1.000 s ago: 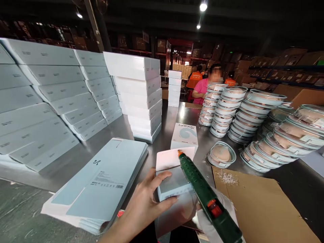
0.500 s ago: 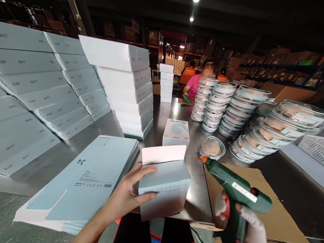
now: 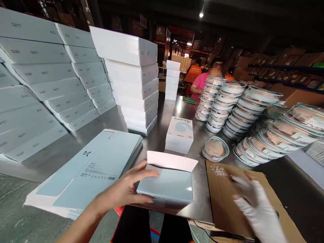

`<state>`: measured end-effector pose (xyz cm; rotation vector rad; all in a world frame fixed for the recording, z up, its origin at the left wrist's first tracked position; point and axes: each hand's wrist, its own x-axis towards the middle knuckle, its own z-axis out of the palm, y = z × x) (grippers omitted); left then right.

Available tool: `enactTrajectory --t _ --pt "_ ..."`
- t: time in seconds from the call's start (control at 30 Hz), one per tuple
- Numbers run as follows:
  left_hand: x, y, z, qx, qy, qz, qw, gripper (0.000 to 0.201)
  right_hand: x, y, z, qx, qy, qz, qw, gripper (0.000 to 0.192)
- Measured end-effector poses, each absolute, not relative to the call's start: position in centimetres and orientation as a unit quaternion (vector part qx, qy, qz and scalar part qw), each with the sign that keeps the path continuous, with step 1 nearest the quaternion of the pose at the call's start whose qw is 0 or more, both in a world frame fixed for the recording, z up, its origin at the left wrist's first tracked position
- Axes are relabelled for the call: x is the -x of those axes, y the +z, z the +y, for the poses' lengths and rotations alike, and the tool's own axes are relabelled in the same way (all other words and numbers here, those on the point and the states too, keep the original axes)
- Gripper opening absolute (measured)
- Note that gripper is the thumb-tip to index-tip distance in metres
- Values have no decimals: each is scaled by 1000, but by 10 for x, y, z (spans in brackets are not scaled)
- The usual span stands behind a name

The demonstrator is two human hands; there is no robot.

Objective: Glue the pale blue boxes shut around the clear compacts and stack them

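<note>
A pale blue carton (image 3: 165,185), its top face smooth and catching the light, sits at the near edge of a metal surface (image 3: 199,192), with a pinkish-white flap (image 3: 172,161) standing up along its far side. The worker's left hand (image 3: 136,185) clasps the carton's left end, fingers over the top and thumb low on the front, parted by the carton's depth. The white-gloved right hand (image 3: 255,202) is blurred over a brown cardboard sheet (image 3: 222,206); how far it is open, and whether it has hold of anything, cannot be told.

A second ago that hand had a green glue gun's nozzle at the flap; half a second ago it held the tool clear of the carton. Now only a scrap of green shows beside the glove. The left hand has kept its grip.

Beyond the carton stands a printed "beauty" box (image 3: 180,131), and right of that a round clear-lidded container (image 3: 215,148) with peach-coloured contents. Flat blue carton blanks (image 3: 86,172) lie at left, near a column of white boxes (image 3: 146,87). Tall stacks of round containers (image 3: 275,135) rise at right, near a co-worker in pink (image 3: 199,82).
</note>
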<state>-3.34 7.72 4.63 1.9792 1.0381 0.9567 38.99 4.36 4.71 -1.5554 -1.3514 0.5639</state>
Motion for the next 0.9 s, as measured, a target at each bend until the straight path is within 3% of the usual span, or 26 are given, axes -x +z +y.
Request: enactTrajectory --t 0.07,0.13,0.2,0.33,0.47,0.57,0.8,0.9 --pt "32 45 76 -757 375 400 355 41 -336 48 57 520 294 -661 454 106" --pt "29 38 76 -760 396 387 340 39 -296 47 66 423 353 -719 422 109" --pt "24 27 76 -755 465 341 313 45 -277 46 70 375 362 -746 414 98" --pt "16 8 74 -734 563 258 279 60 -265 52 63 342 256 -806 409 75" --pt "22 17 69 -787 493 260 265 26 -250 67 64 272 134 -869 390 60" --pt "27 29 68 -822 434 277 244 20 -245 69 73 224 76 -898 371 47" --pt "28 29 69 -832 430 261 234 31 -253 62 80 194 70 -909 362 35" --pt "28 26 73 -827 450 235 240 35 -260 54 77 198 126 -893 385 31"
